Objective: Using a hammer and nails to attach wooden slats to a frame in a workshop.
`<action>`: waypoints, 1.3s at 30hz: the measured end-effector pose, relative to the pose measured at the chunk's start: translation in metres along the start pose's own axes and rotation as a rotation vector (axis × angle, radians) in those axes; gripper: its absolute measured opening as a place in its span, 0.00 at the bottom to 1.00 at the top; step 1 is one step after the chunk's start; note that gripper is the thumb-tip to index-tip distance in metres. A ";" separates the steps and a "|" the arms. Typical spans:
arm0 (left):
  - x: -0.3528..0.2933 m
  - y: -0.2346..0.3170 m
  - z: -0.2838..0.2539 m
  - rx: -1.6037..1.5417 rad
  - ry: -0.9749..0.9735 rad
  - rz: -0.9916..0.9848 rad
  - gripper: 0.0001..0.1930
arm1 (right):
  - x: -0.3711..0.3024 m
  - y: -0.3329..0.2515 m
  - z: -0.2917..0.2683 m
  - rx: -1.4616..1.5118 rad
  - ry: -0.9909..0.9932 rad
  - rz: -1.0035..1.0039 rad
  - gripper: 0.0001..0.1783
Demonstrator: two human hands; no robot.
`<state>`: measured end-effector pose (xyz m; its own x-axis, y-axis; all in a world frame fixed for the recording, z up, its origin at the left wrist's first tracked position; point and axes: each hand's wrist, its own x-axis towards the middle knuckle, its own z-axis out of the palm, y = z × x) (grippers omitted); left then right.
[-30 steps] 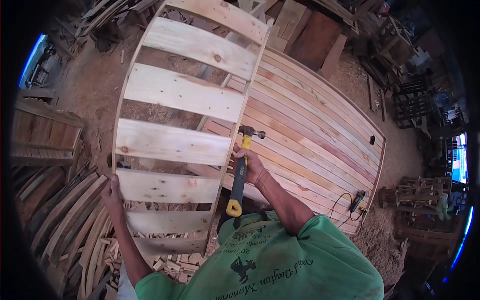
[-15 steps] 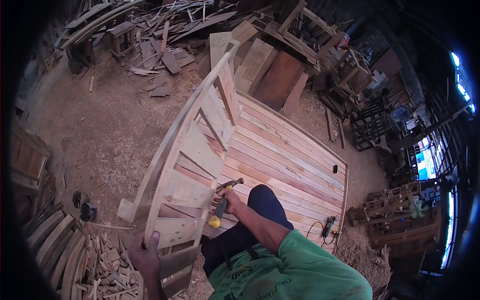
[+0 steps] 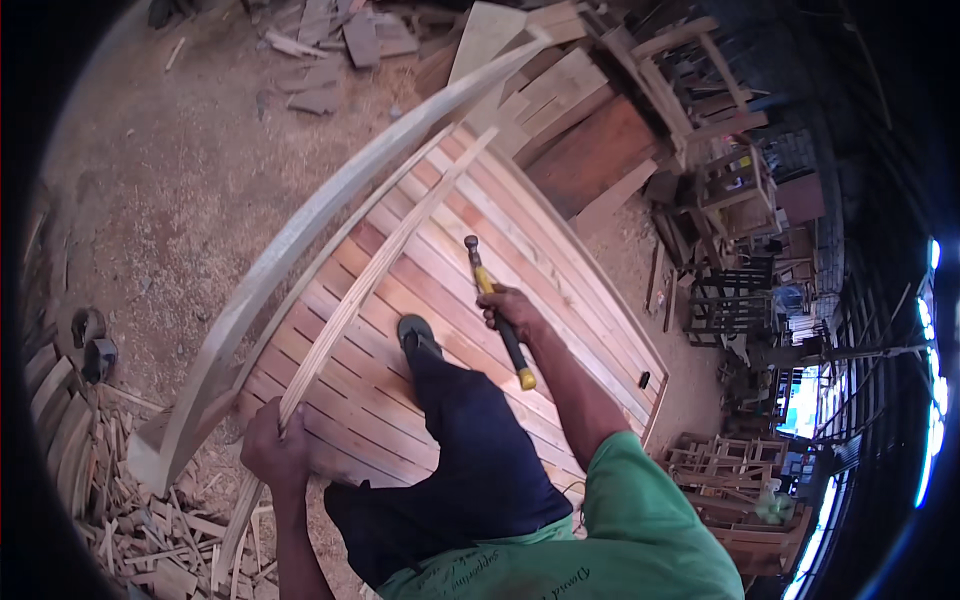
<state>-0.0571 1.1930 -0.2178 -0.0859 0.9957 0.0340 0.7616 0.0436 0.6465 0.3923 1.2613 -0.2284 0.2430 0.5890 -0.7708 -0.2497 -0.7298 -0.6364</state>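
Note:
My left hand grips a long slatted wooden frame near its lower end; it now shows edge-on as a narrow ribbed strip. In my right hand is a hammer with a black and yellow handle, its metal head pointing away from me. Beneath both lies a large plank panel of pinkish boards with a raised border. One of my feet, in a dark shoe, stands on these planks. Left of the slatted frame runs a thick curved pale rail.
Wood offcuts are heaped at the lower left beside curved timber pieces. Boards lie beyond the panel, with wooden frames stacked at the far right. A small black object rests near the panel's right edge.
The slatted frame has tipped from showing its broad face to edge-on. My right hand has moved away from it with the hammer, farther right and up. The view has shifted too.

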 end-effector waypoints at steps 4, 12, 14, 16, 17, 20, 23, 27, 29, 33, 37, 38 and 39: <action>0.005 0.016 0.023 0.009 0.039 0.050 0.15 | 0.069 0.038 -0.055 -0.483 0.175 -0.061 0.37; 0.034 0.031 0.035 0.016 0.060 0.094 0.16 | 0.176 0.096 -0.102 -0.873 0.251 -0.333 0.43; 0.036 0.030 0.035 0.021 0.057 0.102 0.16 | 0.196 0.098 -0.116 -0.878 0.254 -0.482 0.45; 0.032 0.025 0.034 -0.016 0.145 0.201 0.16 | 0.215 0.093 -0.116 -0.939 0.186 -0.450 0.45; 0.032 0.024 0.029 -0.031 0.105 0.158 0.17 | 0.226 0.090 -0.119 -0.952 0.177 -0.411 0.45; 0.032 0.015 0.023 -0.055 0.093 0.042 0.17 | 0.259 0.068 -0.128 -1.316 -0.011 -0.315 0.50; 0.047 0.014 0.021 -0.111 0.119 -0.068 0.17 | 0.310 0.043 -0.149 -1.685 -0.076 -0.329 0.47; 0.065 0.004 0.022 -0.084 0.181 -0.093 0.18 | 0.345 -0.042 -0.111 -1.530 -0.145 0.201 0.35; 0.065 -0.003 0.024 -0.114 0.178 -0.015 0.17 | 0.345 -0.077 -0.067 -1.394 -0.077 -0.006 0.41; 0.039 0.009 0.022 -0.025 0.243 -0.001 0.17 | 0.267 -0.114 0.022 -1.193 -0.314 -0.447 0.58; 0.033 0.019 0.040 0.084 0.225 0.099 0.17 | 0.239 -0.108 0.031 -0.933 -0.410 -0.542 0.64; 0.025 0.022 0.038 0.163 0.204 0.072 0.17 | 0.236 -0.097 0.037 -0.860 -0.400 -0.610 0.63; 0.018 0.028 0.037 0.181 0.242 0.058 0.17 | 0.242 -0.082 0.041 -0.728 -0.326 -0.753 0.65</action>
<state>-0.0138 1.2151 -0.2274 -0.1732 0.9496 0.2613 0.8698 0.0230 0.4928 0.4331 1.4773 -0.3640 -0.1853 0.9551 -0.2314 0.4978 -0.1118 -0.8601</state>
